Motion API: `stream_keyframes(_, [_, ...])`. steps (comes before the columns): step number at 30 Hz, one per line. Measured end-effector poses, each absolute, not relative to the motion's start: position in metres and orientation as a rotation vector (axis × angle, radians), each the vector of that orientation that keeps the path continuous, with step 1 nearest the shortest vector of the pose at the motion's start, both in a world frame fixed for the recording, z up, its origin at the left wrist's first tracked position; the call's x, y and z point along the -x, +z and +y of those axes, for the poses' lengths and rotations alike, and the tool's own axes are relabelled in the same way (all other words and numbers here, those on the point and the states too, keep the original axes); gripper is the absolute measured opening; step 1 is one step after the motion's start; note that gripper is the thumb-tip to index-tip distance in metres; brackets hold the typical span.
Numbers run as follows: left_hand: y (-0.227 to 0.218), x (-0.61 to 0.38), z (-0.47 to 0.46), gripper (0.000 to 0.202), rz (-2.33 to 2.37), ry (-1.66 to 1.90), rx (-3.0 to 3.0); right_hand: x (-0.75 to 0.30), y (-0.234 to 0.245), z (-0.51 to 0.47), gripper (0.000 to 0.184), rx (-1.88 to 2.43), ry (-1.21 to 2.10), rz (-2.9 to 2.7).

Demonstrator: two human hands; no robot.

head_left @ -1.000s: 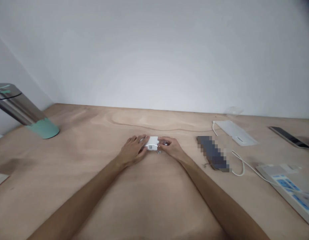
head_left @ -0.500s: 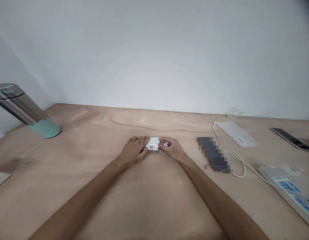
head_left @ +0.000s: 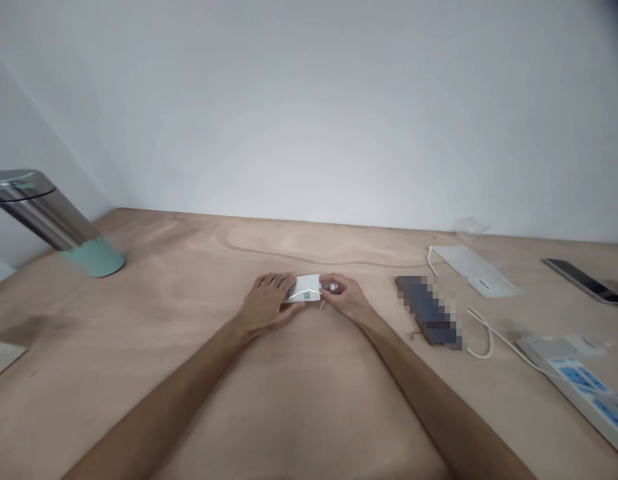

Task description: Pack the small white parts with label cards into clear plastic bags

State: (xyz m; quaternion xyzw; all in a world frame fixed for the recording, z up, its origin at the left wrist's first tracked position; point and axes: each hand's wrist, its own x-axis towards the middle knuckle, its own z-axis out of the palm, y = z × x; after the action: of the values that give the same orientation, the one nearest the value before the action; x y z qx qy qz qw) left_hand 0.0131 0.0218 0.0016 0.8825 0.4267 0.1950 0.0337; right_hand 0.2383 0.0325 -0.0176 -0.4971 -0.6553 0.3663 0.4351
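Note:
A small flat white packet (head_left: 305, 287) with a dark square print and a shiny glare line lies on the wooden table between my hands. My left hand (head_left: 269, 300) grips its left end, fingers over the top and thumb along the near edge. At the right edge, the fingers of my right hand (head_left: 346, 297) are curled and pinched against the packet. Inside that curl shows a small round pale thing (head_left: 333, 288), too small to name. A thin clear or white scrap (head_left: 323, 305) pokes out below the right fingertips.
On the left stands a steel and mint-green tumbler (head_left: 63, 223). To the right lie a pixelated dark phone (head_left: 429, 310), a translucent white pouch (head_left: 476, 270), another phone (head_left: 583, 280), a white cable (head_left: 490, 340) and a blue-and-white box (head_left: 573, 380). A pale card (head_left: 3, 357) sits far left.
The packet has tilted slightly and shifted a little to the right, with its near edge now lower at the right. Both hands keep their hold. The view has moved slightly.

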Motion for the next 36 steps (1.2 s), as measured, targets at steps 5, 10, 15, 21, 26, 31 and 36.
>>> stream_keyframes(5, [0.001, -0.014, 0.023, 0.048, 1.302, 0.619, -2.602, -0.239, -0.017, 0.034, 0.022, 1.177, 0.800, -1.634])
stream_keyframes(10, [0.002, -0.009, 0.029, 0.043, 1.329, 0.634, -2.534, -0.241, -0.013, 0.033, 0.020, 1.168, 0.746, -1.573])
stream_keyframes(15, [0.005, 0.005, 0.040, 0.044, 1.395, 0.650, -2.518, -0.244, -0.016, 0.038, 0.034, 1.269, 0.921, -1.344])
stream_keyframes(21, [0.010, 0.016, 0.045, 0.051, 1.400, 0.660, -2.514, -0.247, -0.020, 0.043, 0.031, 1.243, 1.047, -1.221])
stream_keyframes(26, [0.012, 0.016, 0.042, 0.056, 1.298, 0.581, -2.579, -0.245, -0.015, 0.039, 0.030, 1.238, 1.116, -1.204])
stream_keyframes(31, [0.011, 0.017, 0.042, 0.057, 1.242, 0.536, -2.597, -0.242, -0.010, 0.035, 0.044, 1.200, 1.142, -1.187])
stream_keyframes(36, [0.006, 0.012, 0.040, 0.060, 1.192, 0.593, -2.633, -0.241, -0.011, 0.036, 0.046, 1.215, 1.117, -1.245])
